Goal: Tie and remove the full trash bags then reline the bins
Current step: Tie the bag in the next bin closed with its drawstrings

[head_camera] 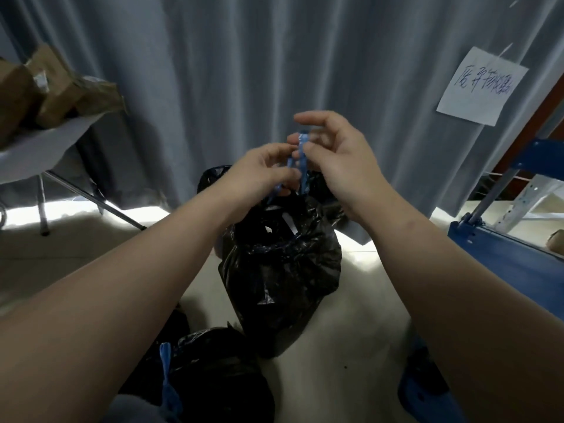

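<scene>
1. Head view, ctr: a full black plastic trash bag (280, 270) stands on the pale floor (366, 315), just in front of the grey curtain (244, 71).
2. Its thin blue plastic drawstring (302, 160) is pulled up from the bag's top, above the middle of the frame.
3. The left hand (262, 175) has its fingers curled & pinches the low part of the string, right over the bag's mouth.
4. The right hand (335, 166) pinches the top part of the string w/ thumb & fingers. The pointer finger sticks out above. The two hands nearly touch.
5. Btm left: a second black plastic bag (213, 377) lies on the floor w/ a blue tie (166, 370) sticking up.
6. Upper left: brown cardboard boxes (55, 90) sit on a white table (45, 148).
7. Upper right: a white paper note (480, 87) w/ handwriting hangs on the curtain.
8. Right edge: a blue metal rack (503, 251). Btm right: a blue shoe (424, 389), partly hidden by the right arm.
</scene>
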The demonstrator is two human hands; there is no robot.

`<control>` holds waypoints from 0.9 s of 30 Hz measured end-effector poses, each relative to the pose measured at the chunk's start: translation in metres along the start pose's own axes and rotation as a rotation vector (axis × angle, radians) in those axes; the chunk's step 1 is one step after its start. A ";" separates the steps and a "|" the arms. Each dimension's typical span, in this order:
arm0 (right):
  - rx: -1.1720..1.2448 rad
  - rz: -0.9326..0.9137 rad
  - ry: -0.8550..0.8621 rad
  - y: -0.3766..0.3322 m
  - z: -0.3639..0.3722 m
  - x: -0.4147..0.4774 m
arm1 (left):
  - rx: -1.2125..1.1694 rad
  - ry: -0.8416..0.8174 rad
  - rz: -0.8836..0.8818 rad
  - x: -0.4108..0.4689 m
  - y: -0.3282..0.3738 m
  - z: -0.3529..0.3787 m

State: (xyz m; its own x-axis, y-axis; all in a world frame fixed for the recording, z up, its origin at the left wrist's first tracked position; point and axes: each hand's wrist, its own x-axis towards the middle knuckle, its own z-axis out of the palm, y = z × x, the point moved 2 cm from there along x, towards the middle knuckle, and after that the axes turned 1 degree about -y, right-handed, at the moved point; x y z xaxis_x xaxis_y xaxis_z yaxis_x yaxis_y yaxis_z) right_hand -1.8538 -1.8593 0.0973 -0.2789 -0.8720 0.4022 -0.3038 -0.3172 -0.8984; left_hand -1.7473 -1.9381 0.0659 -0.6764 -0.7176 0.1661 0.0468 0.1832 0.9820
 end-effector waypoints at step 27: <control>-0.793 0.287 -0.433 0.127 0.112 0.007 | 0.142 0.339 -0.112 -0.015 -0.042 -0.066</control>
State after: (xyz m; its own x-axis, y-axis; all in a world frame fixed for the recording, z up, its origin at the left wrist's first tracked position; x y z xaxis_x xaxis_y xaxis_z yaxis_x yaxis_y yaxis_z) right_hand -1.7923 -1.9475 -0.0338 -0.1256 -0.9903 -0.0586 -0.8509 0.1379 -0.5069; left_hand -1.6908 -1.9796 0.0281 -0.3890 -0.9156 0.1022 -0.1318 0.1651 0.9774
